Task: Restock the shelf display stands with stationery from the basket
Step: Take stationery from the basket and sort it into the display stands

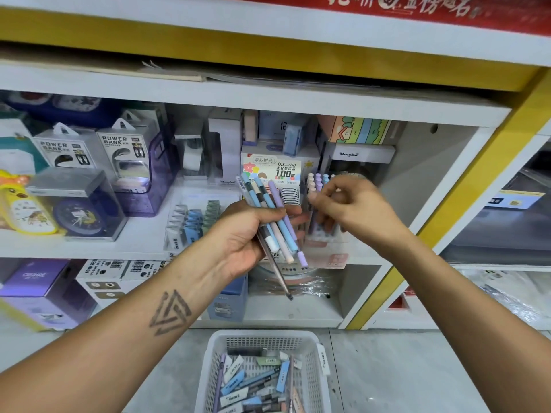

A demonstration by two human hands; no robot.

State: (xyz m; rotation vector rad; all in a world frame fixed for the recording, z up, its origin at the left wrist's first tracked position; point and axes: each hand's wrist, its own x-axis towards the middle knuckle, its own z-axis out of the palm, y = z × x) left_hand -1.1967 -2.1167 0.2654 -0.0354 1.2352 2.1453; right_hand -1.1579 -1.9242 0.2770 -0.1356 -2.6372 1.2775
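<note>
Pens in pastel blue, lilac, cream and grey sit bunched in the left hand, whose fingers curl round the middle of the bundle; in the single head view their capped ends fan out above the fist toward the shelf, and their lower ends jut out below it. One thin dark pen hangs much further below the grip than the others (it looks barely caught by the fingers), so it seems the likeliest to slide free and fall to the floor beside the basket rather than into it. Just right of the bundle, the right hand hovers with fingers loosely curled and fingertips drawn together; motion blur hides whether it pinches anything, so I cannot tell its hold. Beyond that hand stands the display stand, already carrying upright pastel pens, with a lead-refill card just above the fanned tips. Pulling one pen from a loose fan could drag its neighbours out with it, and a hurried reach past the grip could knock the upright pens askew. More stationery lies in the basket on the floor, well below both hands, so the restocking looks only partly done.
</note>
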